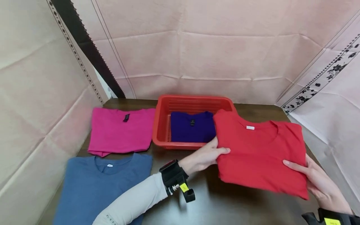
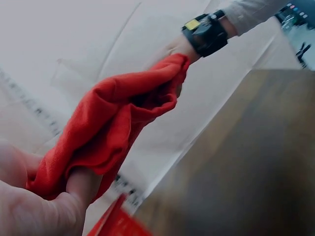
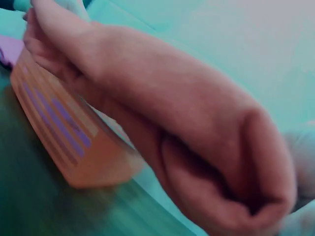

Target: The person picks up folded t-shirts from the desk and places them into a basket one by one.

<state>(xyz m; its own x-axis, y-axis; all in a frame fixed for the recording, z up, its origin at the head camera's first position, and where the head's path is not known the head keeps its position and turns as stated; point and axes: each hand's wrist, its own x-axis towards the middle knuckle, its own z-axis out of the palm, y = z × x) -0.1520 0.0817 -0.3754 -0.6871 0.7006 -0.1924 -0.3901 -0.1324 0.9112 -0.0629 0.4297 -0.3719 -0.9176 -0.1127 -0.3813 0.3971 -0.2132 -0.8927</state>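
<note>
A folded red T-shirt (image 1: pixel 258 153) with a white neck label is held up off the table between both hands. My left hand (image 1: pixel 203 156) grips its left edge, thumb on top and fingers underneath. On the opposite side my right hand (image 1: pixel 323 181) pinches the right edge, thumb lying over the cloth. The left wrist view shows the shirt's folded layers (image 2: pixel 108 123) sagging between the hands. Behind the shirt stands a red plastic basket (image 1: pixel 166 144), its right front corner covered by the cloth. Inside the basket lies a folded dark blue T-shirt (image 1: pixel 192 131).
A folded pink T-shirt (image 1: pixel 123 131) lies left of the basket. Nearer, a folded blue T-shirt (image 1: pixel 104 178) rests on the dark table (image 1: pixel 174 215), partly behind the left sleeve. Pale cloth walls (image 1: pixel 211 56) enclose the table at the back and sides.
</note>
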